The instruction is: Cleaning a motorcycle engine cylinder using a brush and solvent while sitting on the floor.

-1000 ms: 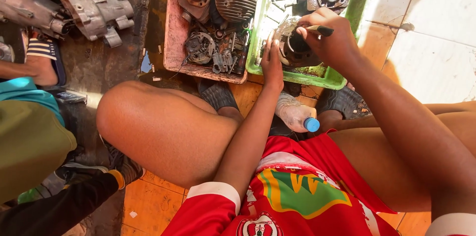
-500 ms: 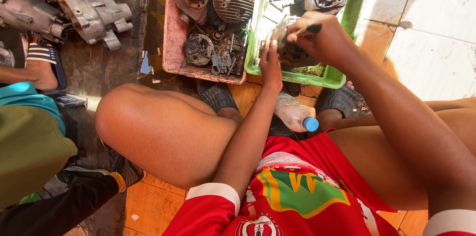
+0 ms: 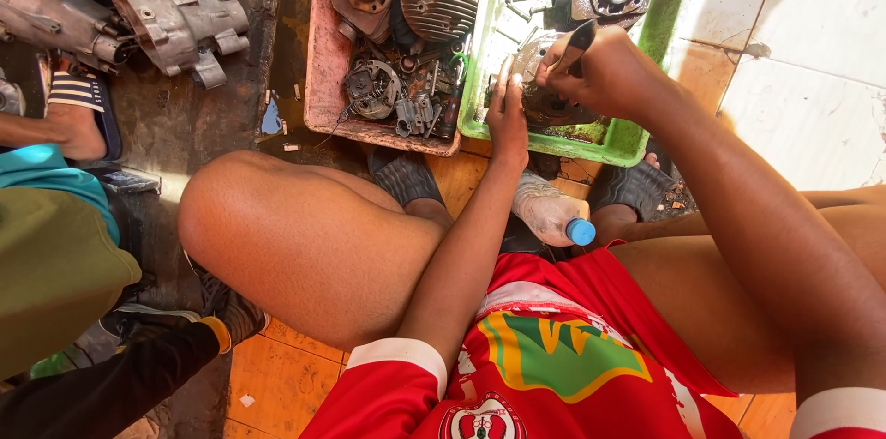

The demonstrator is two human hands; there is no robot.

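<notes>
The floor [image 3: 812, 116] is pale tile at right, orange tile [image 3: 305, 374] below, and dark, grimy concrete [image 3: 185, 125] at left. A pink tray [image 3: 318, 79] and a green tray [image 3: 628, 139] rest on it side by side, touching. A grey engine casing [image 3: 138, 10] lies on the concrete. A plastic bottle [image 3: 554, 213] lies below the trays.

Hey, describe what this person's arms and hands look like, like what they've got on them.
Both arms are bare below short sleeves. The left sleeve and right sleeve are red with a white band at the hem. The left hand and right hand wear no gloves; no watch, ring or bracelet shows on either.
</notes>
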